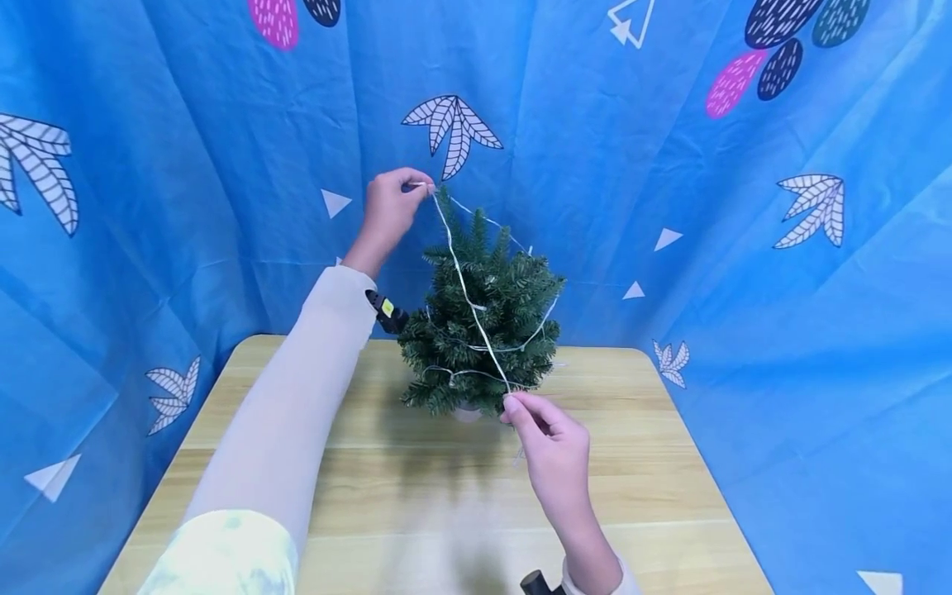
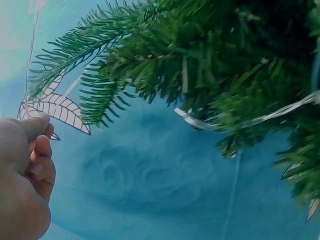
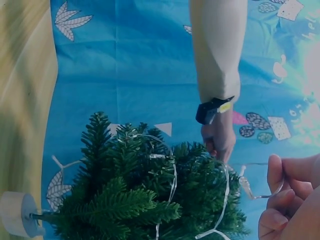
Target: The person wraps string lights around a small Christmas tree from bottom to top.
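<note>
A small artificial Christmas tree (image 1: 513, 285) stands upright, wound with a string of fairy lights (image 1: 487, 343) on a pale, clear wire. Beside the tree's tip, my left hand (image 1: 391, 202) pinches the wire between thumb and fingers. My right hand (image 1: 556, 450) pinches it lower down, in front of the tree's right side. Between the hands the wire runs slantwise, nearly straight, across the front of the branches. In the right wrist view, small bulbs on the light string (image 3: 227, 185) show among the needles, and the tree's round white base (image 3: 19, 214) appears at the left.
The tree stands toward the back of a light wooden table (image 1: 632, 471). Blue patterned cloth (image 1: 595, 149) hangs close behind the table and along both sides. A black wrist device (image 1: 387, 310) on the left arm sits right by the left branches.
</note>
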The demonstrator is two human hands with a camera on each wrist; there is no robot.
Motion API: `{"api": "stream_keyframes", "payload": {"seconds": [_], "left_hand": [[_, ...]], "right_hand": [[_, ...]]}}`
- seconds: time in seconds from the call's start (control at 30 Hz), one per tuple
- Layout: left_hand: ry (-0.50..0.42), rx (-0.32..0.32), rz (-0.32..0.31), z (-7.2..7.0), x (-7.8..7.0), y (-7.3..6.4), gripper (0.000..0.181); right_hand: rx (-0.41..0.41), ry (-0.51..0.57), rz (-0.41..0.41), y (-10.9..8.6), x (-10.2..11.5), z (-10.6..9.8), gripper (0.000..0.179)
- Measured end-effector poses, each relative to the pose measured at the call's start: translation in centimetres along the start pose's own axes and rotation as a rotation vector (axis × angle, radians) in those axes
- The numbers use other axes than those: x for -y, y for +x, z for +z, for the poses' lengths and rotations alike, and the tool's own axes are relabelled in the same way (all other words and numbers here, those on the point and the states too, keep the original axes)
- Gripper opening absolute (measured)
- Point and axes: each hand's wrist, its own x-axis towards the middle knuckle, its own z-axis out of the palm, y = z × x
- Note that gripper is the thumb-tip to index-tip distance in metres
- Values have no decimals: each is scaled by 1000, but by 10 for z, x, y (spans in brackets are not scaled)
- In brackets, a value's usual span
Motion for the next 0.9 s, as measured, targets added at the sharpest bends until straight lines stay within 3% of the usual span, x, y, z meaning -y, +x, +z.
{"api": "stream_keyframes", "payload": {"seconds": [0.23,0.47,0.63,0.9], "left_hand": [[-118,-7,-53,-2,25,-23,25],[-80,35,-38,4,40,-41,23],[-83,37,5,3,38,-59,22],[-38,59,101,2,23,-87,22]], "right_hand": [[4,-10,-51,-5,-9,-7,7],[-30,15,-95,-10,-14,-17,7],[-48,26,-105,-14,-12,-24,7],[-157,136,-223,-18,-9,-37,9]]}}
